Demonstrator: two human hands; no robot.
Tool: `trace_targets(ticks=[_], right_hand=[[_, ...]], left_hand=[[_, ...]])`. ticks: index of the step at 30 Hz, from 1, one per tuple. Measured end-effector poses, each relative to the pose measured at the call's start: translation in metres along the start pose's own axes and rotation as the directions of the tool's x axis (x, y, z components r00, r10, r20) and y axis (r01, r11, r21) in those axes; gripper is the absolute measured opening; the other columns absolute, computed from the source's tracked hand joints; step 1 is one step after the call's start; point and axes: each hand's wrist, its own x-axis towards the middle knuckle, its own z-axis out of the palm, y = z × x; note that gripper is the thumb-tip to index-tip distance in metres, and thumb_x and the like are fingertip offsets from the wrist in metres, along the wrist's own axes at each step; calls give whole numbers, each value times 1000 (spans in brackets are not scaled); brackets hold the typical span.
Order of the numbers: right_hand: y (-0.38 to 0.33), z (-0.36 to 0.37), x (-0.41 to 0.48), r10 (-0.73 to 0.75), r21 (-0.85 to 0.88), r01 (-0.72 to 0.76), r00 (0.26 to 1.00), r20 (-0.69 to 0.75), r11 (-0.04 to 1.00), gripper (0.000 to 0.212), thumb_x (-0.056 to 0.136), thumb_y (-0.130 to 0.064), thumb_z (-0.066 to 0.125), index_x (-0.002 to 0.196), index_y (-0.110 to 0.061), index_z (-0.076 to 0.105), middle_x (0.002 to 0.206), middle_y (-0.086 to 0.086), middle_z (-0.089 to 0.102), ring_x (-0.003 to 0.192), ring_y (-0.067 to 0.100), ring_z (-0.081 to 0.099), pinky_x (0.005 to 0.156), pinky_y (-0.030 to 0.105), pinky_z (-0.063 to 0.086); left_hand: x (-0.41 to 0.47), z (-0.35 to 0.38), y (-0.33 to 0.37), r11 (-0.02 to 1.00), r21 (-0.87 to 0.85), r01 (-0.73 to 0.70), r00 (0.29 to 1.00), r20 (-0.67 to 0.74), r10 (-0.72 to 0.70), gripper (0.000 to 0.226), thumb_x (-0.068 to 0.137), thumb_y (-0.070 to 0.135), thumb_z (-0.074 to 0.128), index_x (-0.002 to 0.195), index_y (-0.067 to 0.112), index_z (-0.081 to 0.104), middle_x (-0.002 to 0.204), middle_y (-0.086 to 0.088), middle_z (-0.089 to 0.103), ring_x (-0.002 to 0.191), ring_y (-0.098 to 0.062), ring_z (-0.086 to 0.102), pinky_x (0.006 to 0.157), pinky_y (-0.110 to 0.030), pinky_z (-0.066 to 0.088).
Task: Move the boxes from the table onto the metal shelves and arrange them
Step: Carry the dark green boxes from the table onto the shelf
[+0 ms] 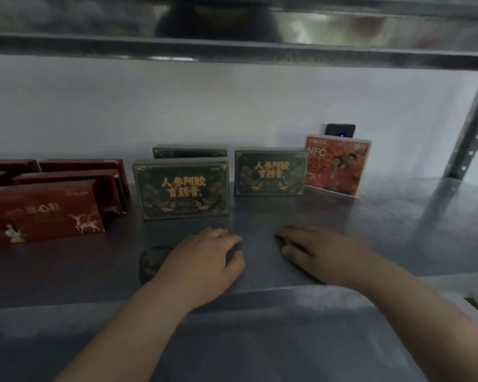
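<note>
- The front green box (pixel 180 188) stood on its long edge on the metal shelf (pixel 398 216), with its printed face toward the camera and its long axis running left to right.
- A second green box (pixel 271 173) stood the same way to its right and farther back, with bare shelf between them. A third green box (pixel 189 152) showed only its top strip behind the front one.
- Red boxes (pixel 66 177) stood in rows at the left, their long axes also left to right. The nearest red box (pixel 42 213) was just beside the front green box.
- An orange box (pixel 337 166) stood upright just right of the second green box, with a small black device (pixel 340 130) behind it.
- The left hand (pixel 204 255) and right hand (pixel 315 252) were palm down in front of the green boxes and apart from them. Their fingers were loosely curled, close together and gripping nothing. Whether they touched the shelf could not be told.
- An upper shelf (pixel 232 51) crossed overhead, and a perforated post (pixel 472 133) stood at the right rear.
</note>
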Motion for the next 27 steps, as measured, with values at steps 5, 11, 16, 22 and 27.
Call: trace_targets(ticks=[5, 11, 16, 22, 27], right_hand=[[-11, 35, -65, 7, -27, -16, 955, -297, 1000, 63, 101, -57, 23, 139, -22, 59, 143, 6, 58, 131, 29, 54, 111, 41, 39], [-23, 81, -177, 58, -16, -70, 920, -387, 997, 63, 91, -39, 57, 149, -17, 45, 139, 4, 58, 134, 26, 50, 108, 38, 44], [1, 118, -271, 238, 37, -237, 927, -291, 971, 44, 86, -37, 57, 125, -18, 64, 113, -2, 67, 107, 21, 63, 84, 33, 55], [40, 178, -377, 477, 88, -471, 875, -83, 878, 35, 80, -37, 72, 113, -25, 67, 97, -8, 70, 85, 18, 69, 62, 28, 55], [54, 223, -454, 639, 125, -643, 766, 71, 756, 33, 84, -38, 67, 114, -26, 67, 95, -8, 70, 86, 19, 69, 55, 29, 51]], left_hand=[[-32, 14, 36, 989, 51, -138, 990, -20, 139, 66, 90, 57, 19, 147, 32, 43, 155, 7, 40, 144, -15, 33, 115, -31, 26], [-84, 68, 97, 910, 47, -413, 902, -116, 416, 54, 89, 37, 48, 137, 13, 57, 150, -11, 47, 144, -30, 35, 116, -52, 30], [-125, 134, 149, 884, -70, -462, 887, -20, 461, 51, 83, 36, 52, 128, 15, 64, 134, -7, 60, 133, -32, 49, 105, -48, 44], [-165, 207, 221, 865, -187, -466, 845, 194, 497, 43, 83, 36, 54, 119, 16, 67, 118, -2, 65, 112, -25, 59, 96, -37, 45], [-188, 255, 282, 818, -214, -535, 703, 424, 571, 48, 85, 46, 49, 125, 23, 61, 117, 6, 63, 108, -18, 58, 91, -36, 51]])
